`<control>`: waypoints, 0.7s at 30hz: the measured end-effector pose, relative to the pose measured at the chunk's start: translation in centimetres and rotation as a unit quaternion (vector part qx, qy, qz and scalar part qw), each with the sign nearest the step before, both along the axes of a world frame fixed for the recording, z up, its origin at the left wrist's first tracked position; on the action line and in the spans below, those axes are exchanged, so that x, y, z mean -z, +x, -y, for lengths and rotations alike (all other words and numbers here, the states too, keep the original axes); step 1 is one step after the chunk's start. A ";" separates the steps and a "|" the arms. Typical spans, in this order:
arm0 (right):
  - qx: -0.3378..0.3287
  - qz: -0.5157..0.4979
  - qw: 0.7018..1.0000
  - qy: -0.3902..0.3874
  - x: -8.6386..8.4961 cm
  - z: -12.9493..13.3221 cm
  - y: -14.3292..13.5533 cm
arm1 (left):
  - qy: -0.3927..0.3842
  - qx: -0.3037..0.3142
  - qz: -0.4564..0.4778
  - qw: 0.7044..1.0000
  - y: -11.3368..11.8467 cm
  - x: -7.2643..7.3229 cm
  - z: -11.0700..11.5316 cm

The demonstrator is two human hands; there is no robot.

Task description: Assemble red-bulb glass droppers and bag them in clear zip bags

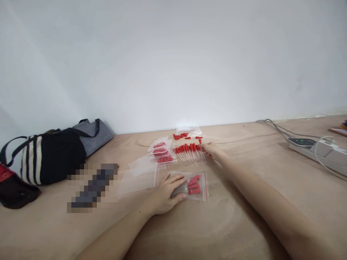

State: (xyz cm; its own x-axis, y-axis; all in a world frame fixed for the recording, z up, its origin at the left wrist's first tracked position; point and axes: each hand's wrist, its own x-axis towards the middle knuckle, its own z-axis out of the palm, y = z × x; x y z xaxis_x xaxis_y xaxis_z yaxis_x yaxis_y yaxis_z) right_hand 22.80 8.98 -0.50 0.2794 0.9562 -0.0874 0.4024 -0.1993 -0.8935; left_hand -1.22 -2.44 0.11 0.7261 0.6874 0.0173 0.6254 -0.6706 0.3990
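Observation:
Fingers spread, my left hand (168, 193) lies flat on the left part of a clear zip bag (202, 196) that has several red bulb-shaped pieces (193, 186) inside. My right hand (210, 150) reaches to the right end of a row of droppers (189, 153) with red bulbs and clear stems. Its fingertips are together at a red bulb there; the stem below is hard to make out. Left of the row are stacked clear bags (162, 153) holding red pieces. Loose red bulbs (180, 136) lie behind the row.
Flat clear bags (137, 178) spread left of my left hand; more bags (188, 130) lie by the wall. A black bag (58, 155), a striped bag (93, 139) and a blurred dark object (94, 186) are at left. At right are a power strip (320, 153) and cables (276, 127).

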 end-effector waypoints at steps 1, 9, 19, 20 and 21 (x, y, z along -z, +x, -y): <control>-0.016 -0.032 0.999 0.010 -0.2 0.9 0.4 | 0.000 -0.001 0.002 1.000 0.0 -0.1 0.0; -0.093 -0.233 0.960 0.122 1.0 10.6 2.8 | 0.007 -0.036 0.005 0.999 0.9 -0.2 0.6; -0.034 -0.349 0.929 0.117 2.1 12.9 0.4 | 0.005 -0.036 -0.005 0.999 1.0 -0.2 0.6; -0.044 -0.356 0.927 0.106 2.1 13.0 0.4 | -0.003 -0.033 -0.009 0.999 0.9 -0.4 0.6; -0.054 -0.361 0.926 0.095 2.1 13.0 0.5 | -0.010 -0.030 -0.013 0.999 0.8 -0.6 0.6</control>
